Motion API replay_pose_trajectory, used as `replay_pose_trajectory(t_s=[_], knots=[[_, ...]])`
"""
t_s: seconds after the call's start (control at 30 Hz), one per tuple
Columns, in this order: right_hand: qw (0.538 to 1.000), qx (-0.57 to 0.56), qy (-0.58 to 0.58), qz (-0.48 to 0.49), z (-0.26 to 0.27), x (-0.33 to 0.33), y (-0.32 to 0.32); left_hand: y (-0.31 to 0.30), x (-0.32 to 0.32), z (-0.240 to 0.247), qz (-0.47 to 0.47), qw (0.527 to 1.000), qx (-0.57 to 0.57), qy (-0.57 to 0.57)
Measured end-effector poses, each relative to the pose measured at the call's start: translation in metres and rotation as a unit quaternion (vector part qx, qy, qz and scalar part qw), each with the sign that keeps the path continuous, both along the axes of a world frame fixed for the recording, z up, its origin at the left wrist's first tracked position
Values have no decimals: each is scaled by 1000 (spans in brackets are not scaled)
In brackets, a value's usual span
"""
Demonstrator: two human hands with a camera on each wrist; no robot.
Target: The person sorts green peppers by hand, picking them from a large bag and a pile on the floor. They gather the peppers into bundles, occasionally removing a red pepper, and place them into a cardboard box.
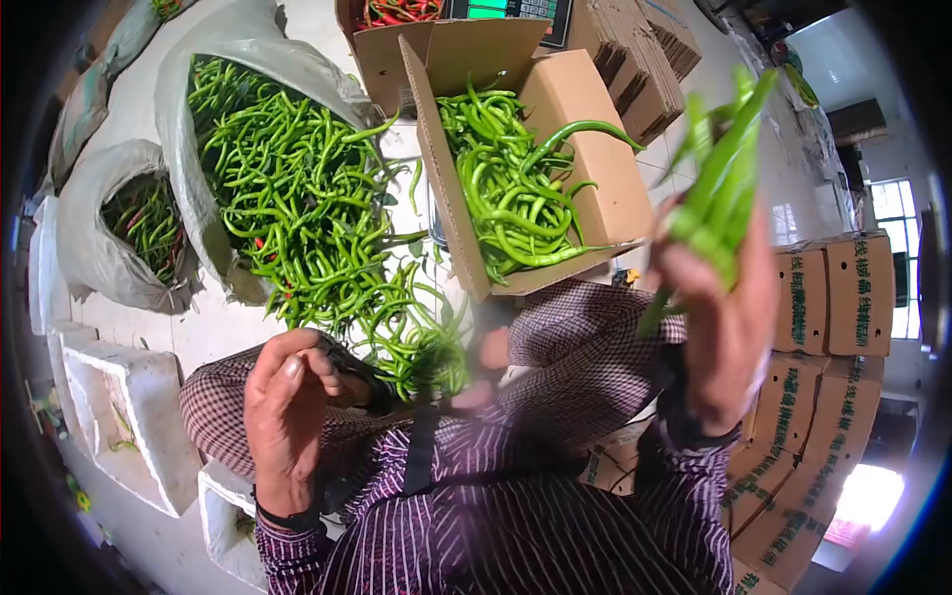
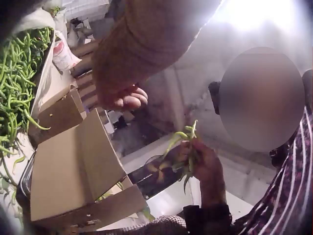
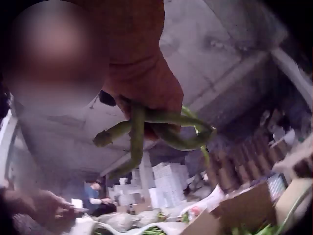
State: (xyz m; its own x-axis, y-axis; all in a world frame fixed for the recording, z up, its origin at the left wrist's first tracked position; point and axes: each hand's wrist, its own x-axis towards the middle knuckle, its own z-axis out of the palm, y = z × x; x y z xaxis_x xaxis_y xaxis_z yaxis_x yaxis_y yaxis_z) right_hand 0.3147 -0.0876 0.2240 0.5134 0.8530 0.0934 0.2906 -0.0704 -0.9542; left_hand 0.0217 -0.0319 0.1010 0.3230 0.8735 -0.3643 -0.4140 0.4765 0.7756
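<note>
A bunch of long green chili peppers (image 1: 729, 188) is gripped in my right hand (image 1: 732, 312), raised to the right of the cardboard box (image 1: 585, 129). Motion blurs that hand in the head view. From the right wrist view, several curved peppers (image 3: 138, 142) stick out past the fingers. My left hand (image 1: 286, 412) is held up over the left knee, its fingers loosely curled and nothing seen in them. Below and beyond it spreads a heap of green chili peppers (image 1: 297, 188), spilling from a big plastic sack (image 1: 177, 119). More green peppers (image 1: 516, 198) lie inside the box.
A smaller sack (image 1: 79, 218) of peppers and a white foam box (image 1: 129, 426) stand at left. Red peppers (image 1: 397, 12) and a scale (image 1: 516, 12) sit at the back. Printed cartons (image 1: 828, 297) are stacked at right. Another person (image 3: 93, 196) sits in the background.
</note>
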Motion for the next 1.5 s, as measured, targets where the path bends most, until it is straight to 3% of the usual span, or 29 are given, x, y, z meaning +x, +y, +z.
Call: replay_pose_trajectory(t_s=[0.03,0.1,0.3,0.37,0.43,0.47,0.53,0.63,0.67,0.7,0.77,0.9,1.03,1.2,1.27,1.3,1.37,1.5], knots=[[994,-11,-105,13,5,24,3,0,0,0,8,1000,-3,6],[982,-13,-188,0,8,47,17,1,0,-8,10,1000,-12,9],[971,-49,-162,170,-43,90,62,-9,34,-26,-14,996,-89,6],[928,-58,-296,218,-87,104,74,-13,46,-33,-46,995,-91,3],[902,-104,-278,314,-115,104,81,-15,57,-42,-57,991,-122,11],[903,-106,-275,313,-117,111,84,-15,62,-47,-67,989,-127,20],[845,-259,-272,380,-109,121,98,-14,69,-56,-75,988,-134,22],[905,-192,-280,256,-125,166,117,-14,77,-66,-76,985,-153,30],[899,-131,-361,211,-136,176,120,-13,79,-70,-79,983,-162,32],[899,-134,-360,212,-149,188,125,-13,82,-74,-81,981,-172,33],[807,-95,-547,200,-174,205,134,-12,90,-80,-87,979,-180,37],[759,-193,-584,214,-192,202,137,-7,100,-86,-99,970,-213,59],[801,-196,-516,232,-180,200,125,-4,101,-95,-84,969,-226,58],[820,-246,-465,226,-136,200,103,-3,101,-102,-84,965,-241,56],[874,-246,-364,206,-131,207,95,-4,103,-106,-82,965,-245,50],[874,-246,-367,204,-127,207,93,-5,103,-108,-80,964,-250,46],[892,-334,-264,153,-119,207,91,-5,104,-108,-79,963,-253,41],[907,-312,-257,124,-134,209,95,-5,104,-108,-84,964,-248,41]])
